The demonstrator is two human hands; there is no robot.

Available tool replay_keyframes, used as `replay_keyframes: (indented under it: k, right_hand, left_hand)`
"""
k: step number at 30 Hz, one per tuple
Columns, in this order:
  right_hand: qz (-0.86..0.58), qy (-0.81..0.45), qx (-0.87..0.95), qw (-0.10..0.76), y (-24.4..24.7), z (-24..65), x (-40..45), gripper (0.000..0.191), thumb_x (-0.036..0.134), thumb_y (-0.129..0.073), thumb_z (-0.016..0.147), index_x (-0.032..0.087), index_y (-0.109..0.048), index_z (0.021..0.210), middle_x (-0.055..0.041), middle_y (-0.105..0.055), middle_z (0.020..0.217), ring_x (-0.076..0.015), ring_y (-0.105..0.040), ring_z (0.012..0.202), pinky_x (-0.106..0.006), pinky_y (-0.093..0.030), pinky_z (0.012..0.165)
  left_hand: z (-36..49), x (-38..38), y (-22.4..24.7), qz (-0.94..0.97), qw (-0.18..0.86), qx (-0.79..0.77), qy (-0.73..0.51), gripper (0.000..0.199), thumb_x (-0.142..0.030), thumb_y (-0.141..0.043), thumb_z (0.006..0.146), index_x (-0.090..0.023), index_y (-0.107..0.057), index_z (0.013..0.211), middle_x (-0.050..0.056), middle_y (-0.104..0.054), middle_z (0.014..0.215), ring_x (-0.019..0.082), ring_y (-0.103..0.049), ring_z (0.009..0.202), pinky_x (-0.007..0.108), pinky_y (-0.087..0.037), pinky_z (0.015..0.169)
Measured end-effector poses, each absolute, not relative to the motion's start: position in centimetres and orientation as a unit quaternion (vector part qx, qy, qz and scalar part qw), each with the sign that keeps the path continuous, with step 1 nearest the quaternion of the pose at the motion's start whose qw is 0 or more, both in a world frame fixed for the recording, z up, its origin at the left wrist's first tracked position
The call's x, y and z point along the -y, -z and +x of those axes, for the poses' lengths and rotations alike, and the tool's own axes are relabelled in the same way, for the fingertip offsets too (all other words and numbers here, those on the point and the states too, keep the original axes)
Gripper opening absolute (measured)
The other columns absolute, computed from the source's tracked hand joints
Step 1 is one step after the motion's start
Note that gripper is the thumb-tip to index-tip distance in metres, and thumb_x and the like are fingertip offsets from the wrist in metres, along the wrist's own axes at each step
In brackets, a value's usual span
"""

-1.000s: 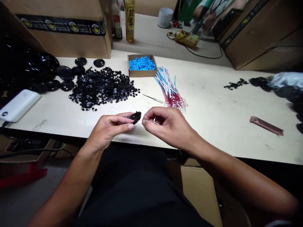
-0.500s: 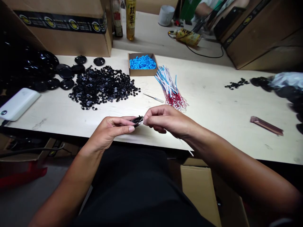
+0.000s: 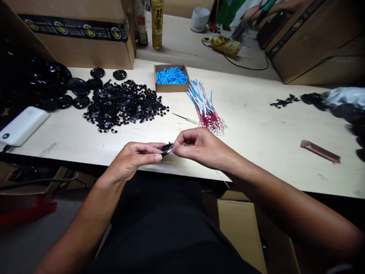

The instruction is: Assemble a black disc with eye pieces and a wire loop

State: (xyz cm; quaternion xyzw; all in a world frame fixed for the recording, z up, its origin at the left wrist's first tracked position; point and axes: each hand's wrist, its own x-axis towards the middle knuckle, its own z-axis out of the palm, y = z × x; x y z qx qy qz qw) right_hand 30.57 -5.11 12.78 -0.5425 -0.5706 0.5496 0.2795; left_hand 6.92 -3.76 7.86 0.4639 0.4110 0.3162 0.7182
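Observation:
In my left hand (image 3: 134, 158), a small round black plastic part (image 3: 166, 149) is pinched between thumb and fingers, tilted up just above the table's front edge. My right hand (image 3: 196, 146) is closed at the part's right rim, thumb and forefinger pinching a thin white wire there, mostly hidden by the fingers. A thin white strand (image 3: 224, 179) shows below the right wrist, over the table edge. Beyond the right hand lies a bundle of white, blue and red wires (image 3: 203, 104). A small screwdriver-like tool (image 3: 184, 118) with a pale handle rests beside it.
A heap of small black rings (image 3: 122, 104) spreads at left, near larger black discs (image 3: 78, 86). A cardboard tray (image 3: 172, 88) holds blue pieces. A white power bank (image 3: 25, 125) lies far left, a brown bar-shaped object (image 3: 321, 151) at right. Another person's arm (image 3: 256, 15) shows behind.
My right hand has shifted and turned slightly at the part's rim, its lower fingers now curled in. The strand below the wrist has moved slightly. My left hand has hardly moved.

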Motion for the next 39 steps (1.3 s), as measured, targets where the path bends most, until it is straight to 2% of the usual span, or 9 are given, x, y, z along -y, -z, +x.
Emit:
replay_keyframes:
  k: [17,29,34,39]
  right_hand:
    - [-0.549,-0.507,0.598,0.291,-12.0,30.4,6.1,0.01,0.025,-0.073,0.083,0.017,-0.077,0.079,-0.0021,-0.07,0.075,-0.0147,-0.057,0.072,-0.027,-0.041,0.065]
    - [-0.546,-0.522,0.609,0.242,-12.1,30.6,6.0,0.012,0.028,-0.078,0.081,0.016,-0.078,0.079,-0.0012,-0.069,0.072,-0.0135,-0.057,0.068,-0.026,-0.042,0.062]
    - [-0.542,-0.554,0.587,0.235,-11.8,30.8,5.5,0.023,0.036,-0.086,0.078,0.015,-0.076,0.076,-0.0003,-0.066,0.069,-0.0122,-0.054,0.065,-0.025,-0.039,0.059]
    - [-0.53,-0.593,0.567,0.216,-11.8,31.1,5.1,0.03,0.041,-0.09,0.076,0.014,-0.078,0.081,-0.0016,-0.068,0.07,-0.0122,-0.053,0.065,-0.026,-0.036,0.059]
  left_hand:
    - [6.6,4.1,-7.3,0.451,0.727,-0.415,-0.309,0.018,-0.028,-0.098,0.067,-0.025,-0.09,0.083,0.014,-0.083,0.123,0.038,-0.071,0.128,0.056,-0.042,0.124]
    - [5.2,3.7,-6.6,0.47,0.748,-0.385,-0.267,0.018,-0.026,-0.098,0.071,-0.024,-0.09,0.086,0.015,-0.08,0.13,0.037,-0.073,0.126,0.053,-0.044,0.122]
    - [5.1,3.5,-6.7,0.482,0.747,-0.377,-0.261,0.016,-0.025,-0.097,0.071,-0.025,-0.09,0.086,0.014,-0.08,0.131,0.036,-0.073,0.125,0.052,-0.046,0.12]
    - [4.9,3.5,-6.7,0.489,0.752,-0.368,-0.247,0.015,-0.027,-0.097,0.071,-0.026,-0.09,0.085,0.014,-0.08,0.13,0.036,-0.073,0.126,0.05,-0.046,0.12]
